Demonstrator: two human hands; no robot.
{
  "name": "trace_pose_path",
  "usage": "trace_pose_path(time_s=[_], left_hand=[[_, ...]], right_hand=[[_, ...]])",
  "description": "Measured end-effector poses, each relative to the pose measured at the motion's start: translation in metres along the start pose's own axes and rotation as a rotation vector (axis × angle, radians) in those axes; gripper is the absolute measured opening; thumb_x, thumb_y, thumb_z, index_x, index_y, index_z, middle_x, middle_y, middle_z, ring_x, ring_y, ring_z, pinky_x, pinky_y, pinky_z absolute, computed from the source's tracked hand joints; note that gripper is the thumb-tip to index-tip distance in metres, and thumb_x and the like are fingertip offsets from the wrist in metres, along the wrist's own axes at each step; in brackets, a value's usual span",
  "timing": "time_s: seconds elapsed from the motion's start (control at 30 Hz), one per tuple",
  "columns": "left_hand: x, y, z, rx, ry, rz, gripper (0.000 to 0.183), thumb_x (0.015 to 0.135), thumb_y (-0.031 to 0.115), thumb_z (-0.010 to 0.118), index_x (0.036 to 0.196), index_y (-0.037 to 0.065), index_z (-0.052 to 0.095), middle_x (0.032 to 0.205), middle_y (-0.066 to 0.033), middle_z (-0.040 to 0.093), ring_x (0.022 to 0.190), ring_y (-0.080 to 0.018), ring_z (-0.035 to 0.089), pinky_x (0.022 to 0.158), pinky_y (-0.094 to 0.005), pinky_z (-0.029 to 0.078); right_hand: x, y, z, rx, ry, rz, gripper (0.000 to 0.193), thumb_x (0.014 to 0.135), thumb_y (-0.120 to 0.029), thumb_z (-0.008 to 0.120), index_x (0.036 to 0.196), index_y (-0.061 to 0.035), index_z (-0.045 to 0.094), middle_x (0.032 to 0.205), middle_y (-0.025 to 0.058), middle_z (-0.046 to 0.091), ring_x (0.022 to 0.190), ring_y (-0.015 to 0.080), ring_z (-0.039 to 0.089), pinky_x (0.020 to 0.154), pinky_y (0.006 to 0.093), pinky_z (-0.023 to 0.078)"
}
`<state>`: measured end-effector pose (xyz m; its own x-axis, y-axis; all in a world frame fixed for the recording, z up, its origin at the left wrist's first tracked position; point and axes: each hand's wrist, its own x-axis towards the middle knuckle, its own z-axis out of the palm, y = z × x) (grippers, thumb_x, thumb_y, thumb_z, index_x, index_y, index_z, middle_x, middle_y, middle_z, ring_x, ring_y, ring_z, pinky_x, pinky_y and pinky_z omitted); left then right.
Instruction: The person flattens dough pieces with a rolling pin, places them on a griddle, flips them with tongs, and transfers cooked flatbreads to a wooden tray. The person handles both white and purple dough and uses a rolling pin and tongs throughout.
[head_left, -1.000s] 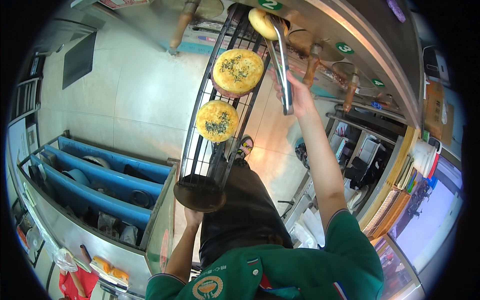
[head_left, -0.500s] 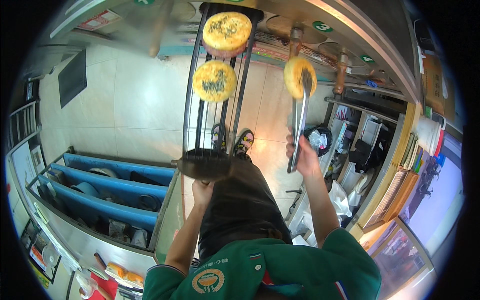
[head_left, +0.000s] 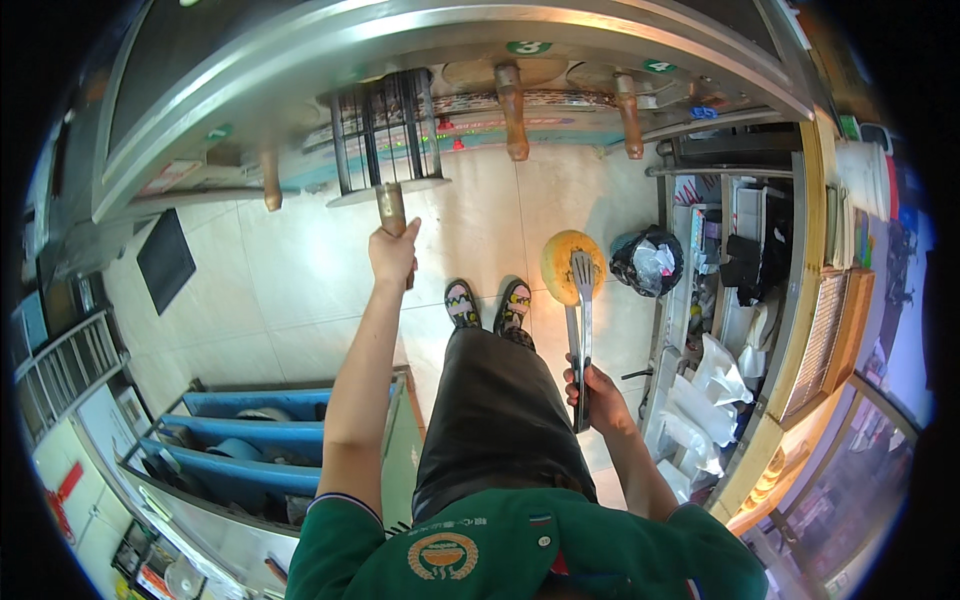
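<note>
My left hand [head_left: 394, 252] is wrapped round the wooden handle [head_left: 392, 208] of a long rack of metal rods [head_left: 373, 140]. The rack's far part is inside the steel oven [head_left: 420, 45], hidden from view. A round metal plate [head_left: 433, 184] closes its near end, just outside the oven front. Lower on the right, my right hand [head_left: 600, 395] grips steel tongs [head_left: 585, 330] with dark handles. Between the tong tips is a round golden flatbread [head_left: 555, 262], held over the floor.
More wooden handles [head_left: 514, 130] stick out of the oven front. A black-lined bin [head_left: 630, 272] stands beside the open shelves [head_left: 690, 310] on the right. Blue divided trays [head_left: 235, 470] are at the lower left. My shoes [head_left: 514, 300] are on the tiled floor [head_left: 300, 250].
My left hand has pushed the rack forward into the oven, and the breads on it are now out of sight. My right hand has lowered the tonged flatbread toward me, away from the oven.
</note>
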<state>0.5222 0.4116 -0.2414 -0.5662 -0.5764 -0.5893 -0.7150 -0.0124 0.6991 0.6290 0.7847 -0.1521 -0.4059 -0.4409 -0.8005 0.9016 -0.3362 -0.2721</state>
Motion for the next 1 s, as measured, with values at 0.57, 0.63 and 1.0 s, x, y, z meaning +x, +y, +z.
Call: trace_pose_path(time_s=[0.57, 0.63, 1.0], left_hand=[[0.151, 0.101, 0.017, 0.171, 0.163, 0.067, 0.037, 0.075, 0.028, 0.075, 0.067, -0.003, 0.056, 0.055, -0.0097, 0.056, 0.041, -0.0204, 0.053, 0.043, -0.0371, 0.046], [0.149, 0.099, 0.019, 0.329, 0.241, 0.126, 0.04, 0.073, 0.031, 0.076, 0.075, -0.005, 0.058, 0.064, -0.0142, 0.06, 0.053, -0.0252, 0.061, 0.055, -0.0409, 0.051], [0.053, 0.146, 0.183, -0.207, -0.122, -0.057, 0.024, 0.08, 0.021, 0.071, 0.076, 0.003, 0.055, 0.058, -0.003, 0.052, 0.039, -0.0115, 0.046, 0.035, -0.0274, 0.038]], right_hand=[[-0.021, 0.018, -0.017, 0.146, 0.063, -0.139, 0.048, 0.091, -0.029, 0.058, 0.127, 0.0004, 0.045, 0.094, 0.0073, 0.058, 0.073, 0.0138, 0.055, 0.065, 0.0247, 0.048], [-0.025, 0.013, -0.023, 0.123, 0.061, -0.14, 0.047, 0.091, -0.029, 0.058, 0.126, 0.0003, 0.046, 0.094, 0.0071, 0.058, 0.072, 0.0136, 0.055, 0.065, 0.0245, 0.047], [-0.058, -0.086, -0.081, -0.199, 0.12, -0.202, 0.026, 0.093, -0.025, 0.054, 0.098, 0.0, 0.057, 0.08, 0.0051, 0.056, 0.065, 0.0106, 0.051, 0.057, 0.0209, 0.039]])
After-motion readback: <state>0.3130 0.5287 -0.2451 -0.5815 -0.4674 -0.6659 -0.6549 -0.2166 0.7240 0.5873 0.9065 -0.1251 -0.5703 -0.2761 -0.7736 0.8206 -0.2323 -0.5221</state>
